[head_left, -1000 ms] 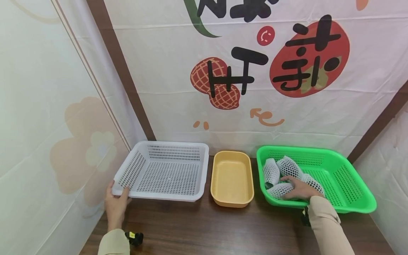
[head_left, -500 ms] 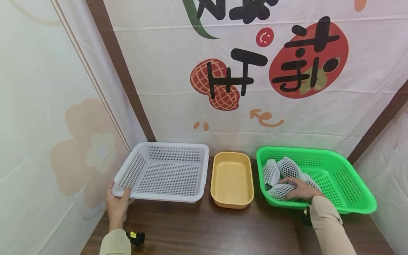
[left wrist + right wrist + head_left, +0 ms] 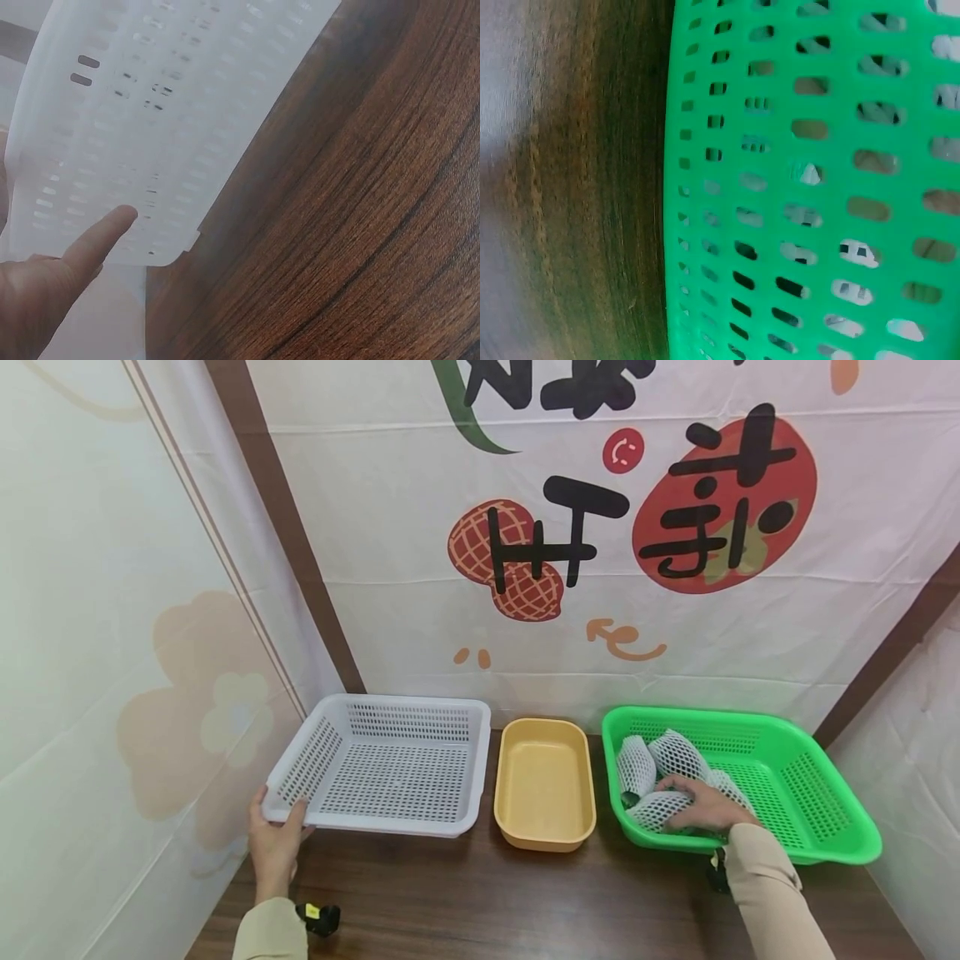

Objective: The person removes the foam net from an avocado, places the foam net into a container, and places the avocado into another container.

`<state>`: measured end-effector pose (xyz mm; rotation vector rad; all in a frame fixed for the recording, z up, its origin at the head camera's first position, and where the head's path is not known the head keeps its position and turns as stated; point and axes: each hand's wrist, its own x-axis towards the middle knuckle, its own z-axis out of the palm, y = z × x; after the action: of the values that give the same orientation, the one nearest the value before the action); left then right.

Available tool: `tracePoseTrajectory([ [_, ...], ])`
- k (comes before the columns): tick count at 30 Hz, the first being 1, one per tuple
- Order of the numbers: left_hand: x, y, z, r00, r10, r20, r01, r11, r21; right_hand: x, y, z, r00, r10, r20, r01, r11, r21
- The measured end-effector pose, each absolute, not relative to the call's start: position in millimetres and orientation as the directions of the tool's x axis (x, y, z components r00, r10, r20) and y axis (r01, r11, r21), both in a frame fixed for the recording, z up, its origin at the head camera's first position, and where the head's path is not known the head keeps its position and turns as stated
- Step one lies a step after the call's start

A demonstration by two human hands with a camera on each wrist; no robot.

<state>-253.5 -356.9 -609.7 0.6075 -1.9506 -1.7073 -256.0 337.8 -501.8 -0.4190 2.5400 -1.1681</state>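
In the head view my left hand (image 3: 273, 847) grips the near left corner of a white perforated plastic basket (image 3: 375, 822). One of its fingers (image 3: 101, 236) lies along the basket's outer wall in the left wrist view. My right hand (image 3: 708, 807) reaches over the near rim of a green perforated basket (image 3: 840, 802) and holds an item in a white foam net (image 3: 660, 810). Several more foam-netted items (image 3: 678, 752) lie around it, and dark green shows at the end of one. What the nets contain is mostly hidden. In the right wrist view the green wall (image 3: 817, 195) blocks the hand.
Between the two baskets stands a shallow yellow tray (image 3: 546, 785). All three sit on a dark brown wooden table (image 3: 517, 902), near a printed cloth backdrop (image 3: 420, 635). Cloth walls (image 3: 90, 652) also close in the left and right sides.
Both hands keep nearly the same place and hold. The whole head view shifts very slightly.
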Motion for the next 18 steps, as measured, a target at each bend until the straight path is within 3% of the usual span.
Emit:
tracePoseTrajectory([
  [8,-256,-361,-616,-0.793,-0.606,0.066,0.011,0.095,0.995,-250,334,-496,-0.931,-0.342,-0.127,-0.138,0.654,-0.744],
  [15,-230,-327,-559,-0.799,-0.600,0.019,-0.030,0.071,0.997,-250,338,-498,-0.950,-0.295,-0.106,-0.123,0.662,-0.740],
  [18,-233,-331,-564,-0.803,-0.596,0.018,-0.035,0.077,0.996,-247,338,-496,-0.958,-0.281,-0.066,-0.137,0.643,-0.753],
])
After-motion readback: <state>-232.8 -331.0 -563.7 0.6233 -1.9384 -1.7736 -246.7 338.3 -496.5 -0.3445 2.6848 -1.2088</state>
